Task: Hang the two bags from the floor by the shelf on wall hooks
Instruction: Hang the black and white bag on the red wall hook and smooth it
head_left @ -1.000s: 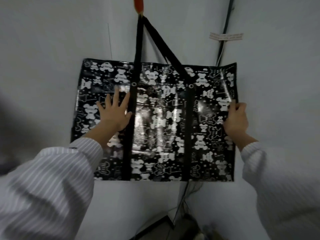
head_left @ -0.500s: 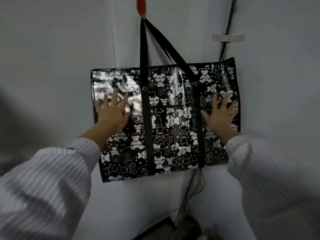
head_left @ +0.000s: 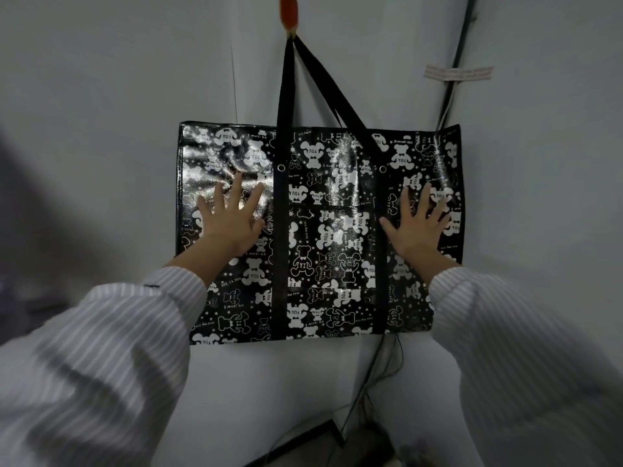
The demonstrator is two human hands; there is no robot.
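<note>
Hanging flat against the wall (head_left: 101,129), the black bag (head_left: 333,230) with white bear print is suspended by its black straps (head_left: 286,82) from an orange hook (head_left: 289,12). I have my left hand (head_left: 229,224) pressed palm-down on its left panel and my right hand (head_left: 416,227) on its right panel. Neither has a grip closed on anything: fingers are spread apart, flat on the surface. Striped sleeves (head_left: 111,348) cover both arms. Dark cables (head_left: 453,75) run along the wall behind the bag's right edge.
</note>
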